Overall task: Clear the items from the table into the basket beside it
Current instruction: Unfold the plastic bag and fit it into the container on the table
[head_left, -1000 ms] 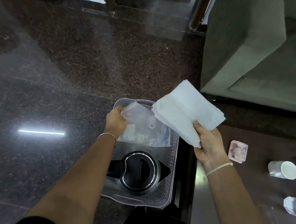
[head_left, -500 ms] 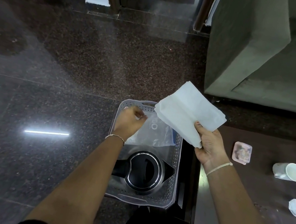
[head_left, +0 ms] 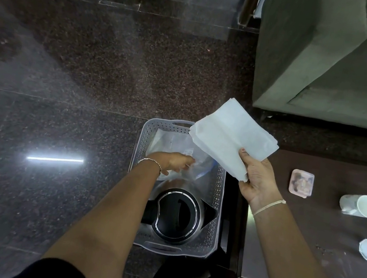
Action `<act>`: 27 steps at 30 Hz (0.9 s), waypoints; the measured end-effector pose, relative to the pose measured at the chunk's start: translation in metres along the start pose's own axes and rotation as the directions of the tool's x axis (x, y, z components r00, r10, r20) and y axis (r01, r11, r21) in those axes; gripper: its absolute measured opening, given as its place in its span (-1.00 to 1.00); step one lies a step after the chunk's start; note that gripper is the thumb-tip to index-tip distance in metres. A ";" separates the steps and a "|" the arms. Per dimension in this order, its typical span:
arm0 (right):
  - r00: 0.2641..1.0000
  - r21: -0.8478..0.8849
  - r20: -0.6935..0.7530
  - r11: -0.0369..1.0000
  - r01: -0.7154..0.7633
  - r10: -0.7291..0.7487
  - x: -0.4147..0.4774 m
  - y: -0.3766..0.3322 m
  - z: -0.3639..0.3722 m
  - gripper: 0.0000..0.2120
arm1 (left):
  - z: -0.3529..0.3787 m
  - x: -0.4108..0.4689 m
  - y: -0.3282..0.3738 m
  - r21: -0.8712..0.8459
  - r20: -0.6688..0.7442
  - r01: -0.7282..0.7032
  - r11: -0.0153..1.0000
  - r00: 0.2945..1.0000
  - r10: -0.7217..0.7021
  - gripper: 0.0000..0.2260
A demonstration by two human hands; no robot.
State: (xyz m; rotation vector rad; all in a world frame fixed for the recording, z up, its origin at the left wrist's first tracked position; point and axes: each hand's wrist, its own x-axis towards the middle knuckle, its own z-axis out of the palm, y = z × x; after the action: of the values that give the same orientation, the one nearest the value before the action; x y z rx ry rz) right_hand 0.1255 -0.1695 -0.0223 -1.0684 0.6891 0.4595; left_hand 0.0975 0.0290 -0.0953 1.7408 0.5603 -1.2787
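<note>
"Kettle fills the near end of the basket; where goes the bag?"

"Behind it. The left hand lies on the plastic bag — gripping or only pressing, I cannot tell. Better to flatten it first, so the paper stack, pinched by the right hand above the far rim, can lie on top."

"Changed from a second ago?"

"The bag was held up; now it is down inside."

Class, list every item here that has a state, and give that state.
basket, on floor, holding kettle and plastic bag.
kettle, upright, lid shut.
plastic bag, lying in basket, left hand on it.
napkins, folded, pinched by right hand.
mug, on table, looks empty.
</note>
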 end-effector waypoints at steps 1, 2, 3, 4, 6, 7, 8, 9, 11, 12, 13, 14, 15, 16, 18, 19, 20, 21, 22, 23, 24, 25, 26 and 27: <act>1.000 -0.002 -0.002 1.000 -0.003 0.003 0.001 0.001 0.000 -0.70 | 0.000 0.001 0.000 0.012 0.007 0.001 1.000 1.000 -0.001 -0.59; 1.000 -0.004 -0.003 1.000 -0.003 0.003 0.003 0.002 0.000 -0.71 | 0.000 0.002 0.001 0.016 0.013 0.001 1.000 1.000 -0.002 -0.60; 1.000 -0.005 -0.002 1.000 -0.003 0.003 0.003 0.003 -0.001 -0.72 | -0.001 0.001 0.001 0.007 0.017 0.000 1.000 1.000 0.000 -0.60; 1.000 -0.005 -0.001 1.000 -0.005 0.005 0.004 0.003 -0.001 -0.73 | -0.002 0.000 0.002 -0.012 0.016 -0.003 1.000 1.000 0.003 -0.60; 1.000 -0.009 0.004 1.000 -0.008 0.008 0.004 0.002 -0.001 -0.75 | -0.006 -0.006 0.004 -0.069 0.003 -0.017 0.997 1.000 0.017 -0.61; 1.000 -0.012 0.007 1.000 -0.007 0.007 0.004 0.001 -0.001 -0.76 | -0.008 -0.009 0.006 -0.109 -0.011 -0.032 0.993 0.999 0.031 -0.61; 1.000 -0.013 0.011 1.000 -0.007 0.007 0.002 -0.001 0.000 -0.76 | -0.011 -0.013 0.008 -0.158 -0.030 -0.048 0.986 0.999 0.044 -0.62; 1.000 -0.013 0.015 1.000 -0.008 0.008 0.000 -0.003 0.000 -0.77 | -0.012 -0.019 0.011 -0.210 -0.053 -0.066 0.975 0.997 0.056 -0.65; 1.000 -0.015 0.026 1.000 -0.008 0.008 -0.005 -0.009 0.001 -0.78 | -0.015 -0.032 0.020 -0.310 -0.110 -0.114 0.944 0.990 0.084 -0.73; 0.999 -0.017 0.034 1.000 -0.009 0.010 -0.009 -0.012 0.001 -0.79 | -0.016 -0.038 0.026 -0.359 -0.151 -0.154 0.921 0.983 0.105 -0.76; 0.999 -0.022 0.045 1.000 -0.012 0.013 -0.013 -0.016 0.001 -0.80 | -0.016 -0.046 0.032 -0.415 -0.202 -0.205 0.887 0.971 0.129 -0.77; 0.998 -0.028 0.057 1.000 -0.014 0.016 -0.017 -0.019 0.002 -0.80 | -0.016 -0.054 0.038 -0.479 -0.254 -0.263 0.838 0.955 0.154 -0.77; 0.997 -0.035 0.070 0.999 -0.013 0.016 -0.021 -0.024 0.002 -0.80 | -0.017 -0.063 0.045 -0.554 -0.288 -0.314 0.771 0.941 0.176 -0.77; 0.996 -0.043 0.088 0.999 -0.011 0.015 -0.026 -0.029 0.002 -0.79 | -0.018 -0.071 0.053 -0.628 -0.298 -0.345 0.698 0.935 0.194 -0.75; 0.991 -0.070 0.131 0.998 -0.002 0.012 -0.038 -0.041 0.000 -0.78 | -0.018 -0.092 0.068 -0.723 -0.273 -0.353 0.594 0.936 0.224 -0.64; 0.988 -0.087 0.155 0.996 0.010 0.004 -0.045 -0.047 -0.002 -0.79 | -0.016 -0.103 0.076 -0.740 -0.251 -0.346 0.578 0.938 0.239 -0.58; 0.984 -0.105 0.179 0.994 0.030 -0.011 -0.052 -0.054 -0.005 -0.80 | -0.012 -0.114 0.083 -0.746 -0.236 -0.346 0.569 0.936 0.261 -0.54; 0.978 -0.124 0.207 0.991 0.055 -0.029 -0.059 -0.061 -0.009 -0.81 | -0.006 -0.123 0.090 -0.748 -0.228 -0.359 0.559 0.929 0.291 -0.52; 0.971 -0.145 0.236 0.986 0.081 -0.045 -0.067 -0.068 -0.014 -0.81 | 0.002 -0.132 0.096 -0.744 -0.231 -0.380 0.549 0.918 0.323 -0.50; 0.963 -0.169 0.263 0.980 0.103 -0.056 -0.074 -0.075 -0.021 -0.80 | 0.011 -0.140 0.102 -0.733 -0.242 -0.407 0.546 0.905 0.350 -0.48; 0.957 -0.190 0.284 0.974 0.121 -0.064 -0.082 -0.083 -0.029 -0.77 | 0.022 -0.147 0.107 -0.713 -0.252 -0.430 0.554 0.895 0.369 -0.48; 0.953 -0.206 0.295 0.969 0.136 -0.071 -0.090 -0.091 -0.039 -0.75 | 0.035 -0.154 0.112 -0.688 -0.257 -0.443 0.575 0.890 0.377 -0.49; 0.951 -0.217 0.300 0.965 0.149 -0.079 -0.098 -0.099 -0.051 -0.74 | 0.049 -0.160 0.116 -0.661 -0.258 -0.447 0.602 0.889 0.378 -0.52; 0.951 -0.223 0.297 0.962 0.159 -0.088 -0.106 -0.107 -0.064 -0.74 | 0.065 -0.166 0.121 -0.638 -0.261 -0.450 0.626 0.890 0.373 -0.55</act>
State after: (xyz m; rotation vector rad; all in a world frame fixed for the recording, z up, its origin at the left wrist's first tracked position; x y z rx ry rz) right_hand 0.1014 -0.2742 0.1010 -1.2403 0.3115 0.5859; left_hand 0.0946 -0.0654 0.0984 1.1925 0.5550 -0.5305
